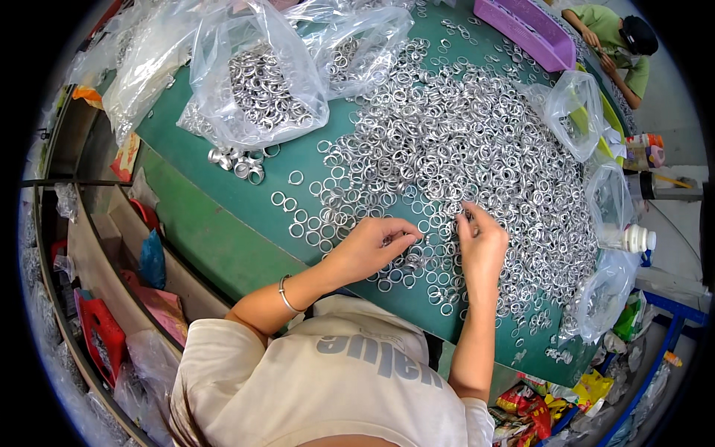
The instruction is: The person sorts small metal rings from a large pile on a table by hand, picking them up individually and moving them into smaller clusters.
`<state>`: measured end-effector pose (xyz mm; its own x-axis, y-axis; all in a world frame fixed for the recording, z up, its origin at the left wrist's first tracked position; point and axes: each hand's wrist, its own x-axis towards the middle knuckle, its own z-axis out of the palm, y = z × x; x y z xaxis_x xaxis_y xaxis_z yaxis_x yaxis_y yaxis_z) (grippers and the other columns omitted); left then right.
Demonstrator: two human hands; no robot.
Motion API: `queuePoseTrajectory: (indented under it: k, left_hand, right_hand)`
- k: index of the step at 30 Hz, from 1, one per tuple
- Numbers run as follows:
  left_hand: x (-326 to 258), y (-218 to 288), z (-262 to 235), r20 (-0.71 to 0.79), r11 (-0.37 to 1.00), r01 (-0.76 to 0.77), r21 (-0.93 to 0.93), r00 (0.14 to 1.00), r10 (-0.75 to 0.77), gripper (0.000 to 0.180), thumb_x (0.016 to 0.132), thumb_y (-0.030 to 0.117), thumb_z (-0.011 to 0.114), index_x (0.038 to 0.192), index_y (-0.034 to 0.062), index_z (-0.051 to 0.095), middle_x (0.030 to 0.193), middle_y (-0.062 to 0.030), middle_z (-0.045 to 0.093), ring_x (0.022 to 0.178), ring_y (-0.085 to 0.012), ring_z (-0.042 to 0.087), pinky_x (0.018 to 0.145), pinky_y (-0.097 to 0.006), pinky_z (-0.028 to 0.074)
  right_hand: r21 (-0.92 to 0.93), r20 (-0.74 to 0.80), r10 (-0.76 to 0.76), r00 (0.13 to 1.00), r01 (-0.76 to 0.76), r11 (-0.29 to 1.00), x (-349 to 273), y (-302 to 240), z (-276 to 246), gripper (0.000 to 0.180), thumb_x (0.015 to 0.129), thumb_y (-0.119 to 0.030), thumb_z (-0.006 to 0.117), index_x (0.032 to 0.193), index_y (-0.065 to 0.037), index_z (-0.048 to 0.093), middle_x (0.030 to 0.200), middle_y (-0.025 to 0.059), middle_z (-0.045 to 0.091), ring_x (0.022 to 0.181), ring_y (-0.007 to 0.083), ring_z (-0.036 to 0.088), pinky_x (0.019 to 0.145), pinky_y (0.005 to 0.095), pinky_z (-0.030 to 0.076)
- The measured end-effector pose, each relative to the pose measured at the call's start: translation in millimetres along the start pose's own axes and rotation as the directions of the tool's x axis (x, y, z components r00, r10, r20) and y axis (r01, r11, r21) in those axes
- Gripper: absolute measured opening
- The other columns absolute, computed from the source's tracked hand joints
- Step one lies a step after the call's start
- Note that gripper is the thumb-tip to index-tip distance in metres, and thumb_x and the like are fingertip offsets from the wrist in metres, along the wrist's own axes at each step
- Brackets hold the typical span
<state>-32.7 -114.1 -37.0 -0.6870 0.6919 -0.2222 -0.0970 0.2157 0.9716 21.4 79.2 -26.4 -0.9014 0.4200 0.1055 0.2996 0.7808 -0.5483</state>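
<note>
A wide heap of silvery metal rings (447, 127) covers much of the green table (223, 190). My left hand (372, 244) is at the heap's near left edge, its fingers curled toward the thumb. Silvery rings show inside that curl. To its right, my right hand (484, 237) reaches into the rings with thumb and index fingertips close together; whatever lies between them is too small to make out. Between my hands, loose rings are spread thinly over the table. A few thicker rings (242, 165) lie apart on the left.
A clear plastic bag (298, 82) full of rings stands at the far left. At the back right is a purple basket (525, 33). Empty-looking plastic bags (607, 290) hang along the right edge, near a white bottle (633, 238). Another person (618, 45) works at the far right.
</note>
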Motion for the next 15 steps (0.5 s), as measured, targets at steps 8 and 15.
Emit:
queuePoseTrajectory:
  k: [8, 15]
  left_hand:
    - [-2, 4, -1, 0.015, 0.995, 0.061, 0.079, 0.998, -0.063, 0.018, 0.088, 0.009, 0.057, 0.102, 0.0009, 0.065, 0.091, -0.0065, 0.068, 0.073, -0.0095, 0.057, 0.069, -0.025, 0.047]
    - [0, 3, 3, -0.007, 0.994, 0.001, 0.106, 1.000, 0.000, 0.018, 0.087, 0.009, 0.058, 0.102, 0.0009, 0.065, 0.088, -0.0074, 0.068, 0.070, -0.0094, 0.057, 0.066, -0.025, 0.047]
  right_hand:
    - [0.213, 0.106, 0.081, 0.991, -0.102, 0.972, -6, 0, -8, 0.009, 0.075, -0.006, 0.070, 0.081, 0.000, 0.065, 0.066, 0.0067, 0.059, 0.053, 0.0156, 0.050, 0.052, 0.0279, 0.041]
    - [0.545, 0.176, 0.220, 0.959, -0.281, 0.790, -12, 13, -19, 0.008, 0.080, -0.004, 0.067, 0.078, 0.001, 0.062, 0.065, -0.0026, 0.051, 0.062, 0.0048, 0.043, 0.057, 0.0199, 0.036]
